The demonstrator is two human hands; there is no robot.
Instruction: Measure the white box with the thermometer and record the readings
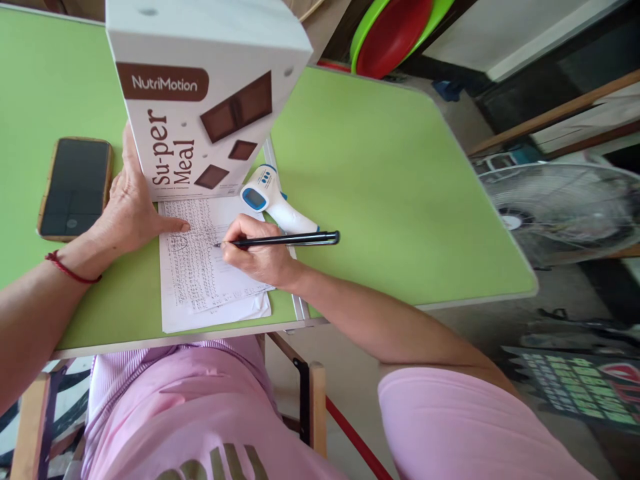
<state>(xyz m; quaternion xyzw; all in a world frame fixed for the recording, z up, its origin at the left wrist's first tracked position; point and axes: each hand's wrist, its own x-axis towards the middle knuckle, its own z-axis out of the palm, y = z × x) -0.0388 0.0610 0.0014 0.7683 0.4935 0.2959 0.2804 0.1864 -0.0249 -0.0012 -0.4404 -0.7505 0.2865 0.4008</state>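
Handwritten sheets of paper [193,280] lie in a loose stack at the front edge of the green table. My right hand [257,250] is closed round a black pen [305,239], its tip on the writing. My left hand [131,207] is open, its thumb stretched over the top sheet and its fingers along the left side of a white NutriMotion box [173,140]. Whether those fingers press on the box I cannot tell. The box stands upright at the far end of the sheets. Just beyond my right hand lies a white and blue infrared thermometer [277,200].
A phone in a worn case [75,190] lies left of my left hand. The green folding table [390,187] has a hinge seam by the papers. A standing fan [555,207] is off its right edge. Red and green basins [393,33] are behind it.
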